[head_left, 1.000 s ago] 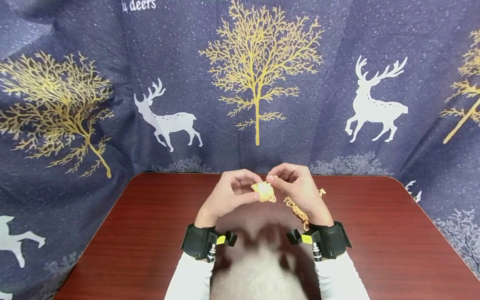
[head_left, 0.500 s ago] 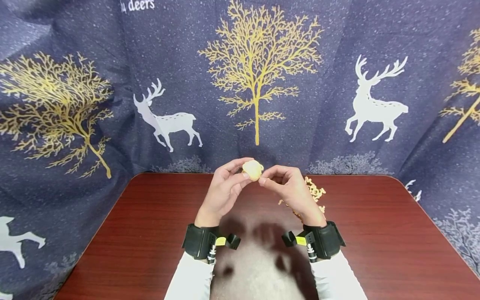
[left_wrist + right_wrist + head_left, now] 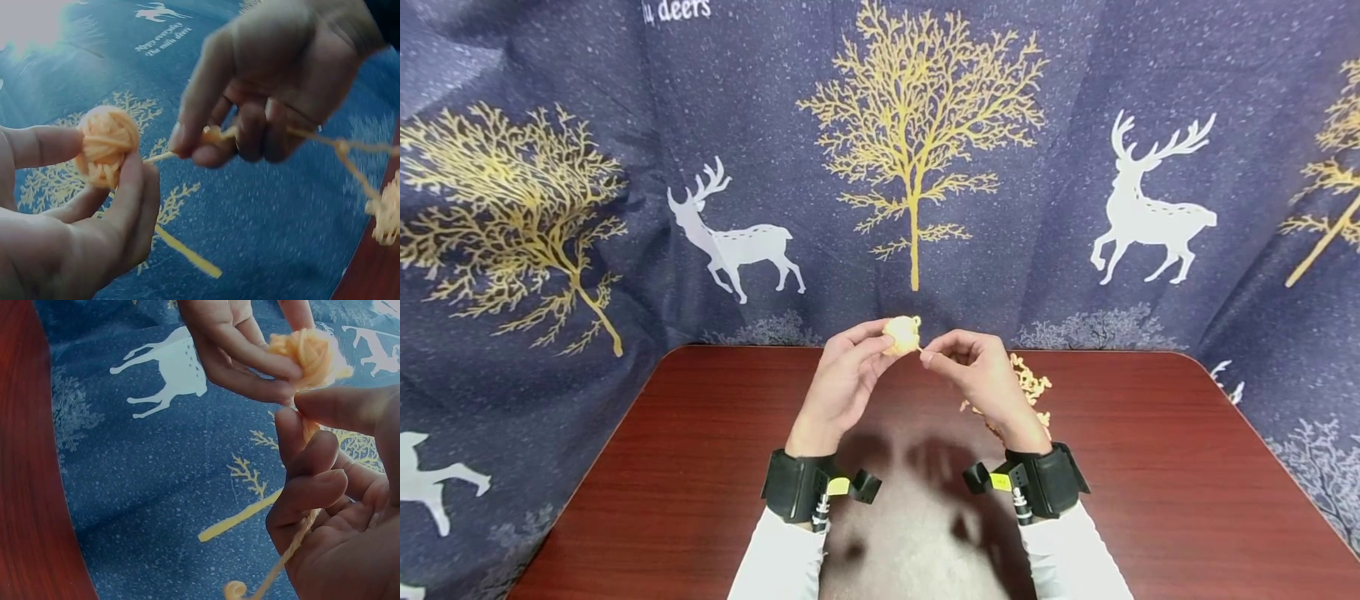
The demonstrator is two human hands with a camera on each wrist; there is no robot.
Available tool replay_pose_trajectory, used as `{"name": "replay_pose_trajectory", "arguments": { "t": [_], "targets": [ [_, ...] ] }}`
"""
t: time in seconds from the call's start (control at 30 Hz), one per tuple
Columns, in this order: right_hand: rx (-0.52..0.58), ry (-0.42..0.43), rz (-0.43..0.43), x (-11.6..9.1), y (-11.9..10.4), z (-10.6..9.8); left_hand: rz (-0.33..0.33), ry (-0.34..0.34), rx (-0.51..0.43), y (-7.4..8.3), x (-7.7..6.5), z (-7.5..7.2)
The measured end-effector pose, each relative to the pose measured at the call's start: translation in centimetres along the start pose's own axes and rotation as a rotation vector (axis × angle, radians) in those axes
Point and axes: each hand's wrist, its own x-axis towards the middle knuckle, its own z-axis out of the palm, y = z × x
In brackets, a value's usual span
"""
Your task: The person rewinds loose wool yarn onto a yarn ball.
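Note:
A small ball of pale yellow-orange yarn (image 3: 107, 145) is held up over the table's far edge. My left hand (image 3: 848, 375) grips it between thumb and fingers. Close by on the right, my right hand (image 3: 981, 379) pinches the strand between thumb and forefinger. In the left wrist view a short taut length of yarn (image 3: 159, 157) spans from the ball to the right fingertips. The strand passes through the curled right fingers and trails out below, as the right wrist view shows at the trailing yarn (image 3: 290, 550).
Loose crinkled yarn (image 3: 1032, 383) lies in a heap on the red-brown table (image 3: 715, 467), partly hidden behind the right hand and wrist. A dark blue cloth (image 3: 970, 275) printed with deer and trees hangs behind the table. Each wrist wears a black strap with a camera.
Both hands have risen a little and shifted left with the ball, mostly in the first half second. The ball has turned in the left fingers, and more of the loose heap shows beside the right hand.

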Motion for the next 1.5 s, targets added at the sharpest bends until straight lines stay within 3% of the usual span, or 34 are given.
{"name": "replay_pose_trajectory", "arguments": {
  "t": [0.1,0.37,0.7,0.93,1.23,1.33,1.5],
  "targets": [
    [-0.007,0.003,0.007,0.0,-0.1,0.0,0.021,0.011,0.048,-0.1,0.0,0.1],
    [-0.009,-0.007,0.016,0.0,-0.1,0.0,0.069,-0.004,0.054,-0.3,-0.1,0.1],
    [-0.019,-0.003,0.014,0.0,0.0,0.1,0.079,-0.008,-0.037,-0.2,-0.1,0.0],
    [-0.024,-0.022,0.012,0.0,0.2,-0.3,0.097,0.023,0.052,-0.2,0.1,-0.5],
    [-0.044,-0.027,0.049,0.1,1.7,-4.9,0.206,0.233,0.122,1.2,0.2,-2.4],
    [-0.015,0.026,0.110,-0.1,2.2,-6.8,0.231,0.278,0.133,1.7,0.3,-3.2],
    [0.101,0.182,0.153,-0.8,2.8,-9.6,0.246,0.328,0.112,2.3,0.4,-4.2]
  ]
}}
